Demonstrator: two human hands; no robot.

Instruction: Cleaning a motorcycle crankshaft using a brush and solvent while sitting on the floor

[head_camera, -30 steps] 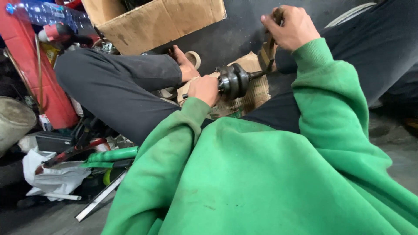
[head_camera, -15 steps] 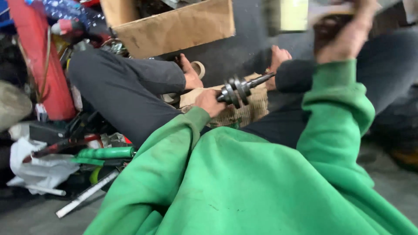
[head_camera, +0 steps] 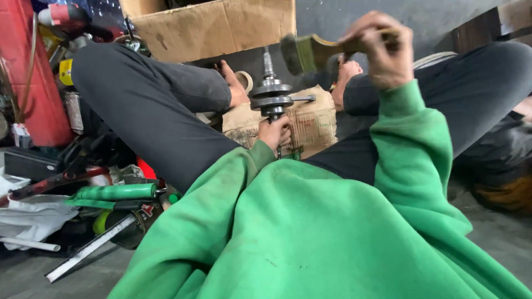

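Crankshaft [head_camera: 271,94] swung from tilted to upright since half second ago, shaft end up, standing over newspaper-wrapped bundle [head_camera: 302,124] between bare feet. Left hand [head_camera: 274,133] below it, fingers wrapped tight round lower shaft. Right hand [head_camera: 381,47] raised, blurred, fingers closed on brush [head_camera: 310,52], bristles just beside shaft top. Brown cardboard box [head_camera: 216,25] behind. Red cylinder [head_camera: 25,72] at far left; green-handled tool [head_camera: 113,192] on floor.
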